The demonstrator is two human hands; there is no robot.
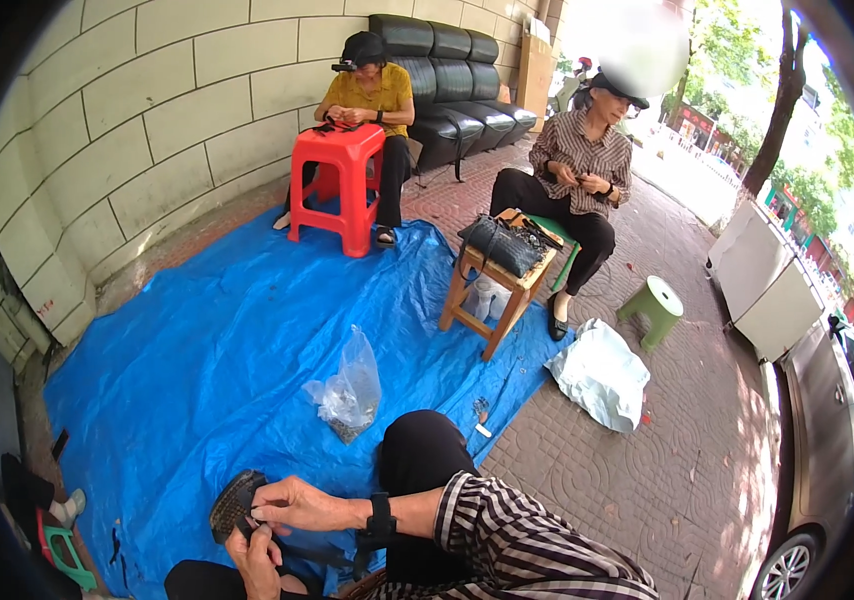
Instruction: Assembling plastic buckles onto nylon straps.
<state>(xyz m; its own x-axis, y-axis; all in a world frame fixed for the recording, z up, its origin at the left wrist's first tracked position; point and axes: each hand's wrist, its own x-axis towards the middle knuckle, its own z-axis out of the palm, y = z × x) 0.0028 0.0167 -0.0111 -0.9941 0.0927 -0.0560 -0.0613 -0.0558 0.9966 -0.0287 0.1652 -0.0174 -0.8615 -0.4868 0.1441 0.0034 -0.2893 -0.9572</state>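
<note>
My right hand [299, 505], with a black watch on its wrist and a striped sleeve behind it, reaches in from the lower right and pinches a dark woven oval piece [230, 503]. My left hand [253, 562] comes up from the bottom edge and grips the same piece from below. A black strap [319, 554] trails from it toward my lap. My knee in black trousers [423, 452] rises just right of the hands.
A blue tarp [227, 340] covers the ground, with a clear plastic bag [351, 390] on it. Two other seated people work at a red plastic stool [342, 180] and a wooden stool [495, 290]. A white bag [602, 375] and green stool [655, 308] sit on the paving.
</note>
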